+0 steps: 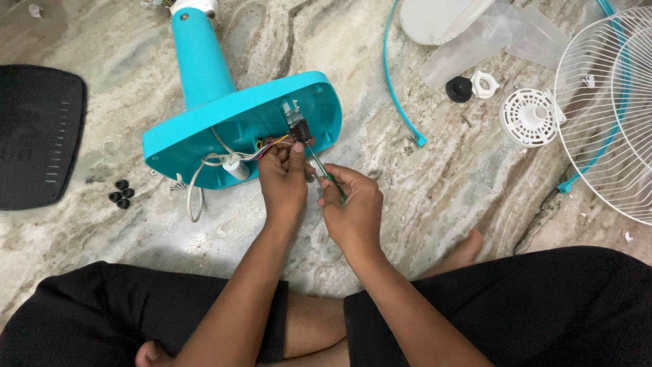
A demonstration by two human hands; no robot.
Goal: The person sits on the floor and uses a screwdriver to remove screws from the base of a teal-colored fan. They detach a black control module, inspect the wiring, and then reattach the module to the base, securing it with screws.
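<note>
My right hand [351,204] clenches a green screwdriver [324,171], its tip on the black switch [299,130] inside the turquoise fan base [204,139], just beyond my left hand [284,178], which pinches the coloured wires [268,145] beside it.

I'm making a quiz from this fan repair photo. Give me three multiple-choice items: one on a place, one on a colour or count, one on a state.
1. Where does the screwdriver tip point?
A. Into the open fan base
B. At the wire grille
C. At the black panel

2. What colour is the fan base?
A. White
B. Turquoise
C. Black

3. What state is the base in?
A. Upright
C. Boxed
B. On its side, underside open

Key: 1 A, the right hand aims it at the black part inside; 2 B, the plastic is turquoise; 3 B, wires show beside the left hand.
</note>
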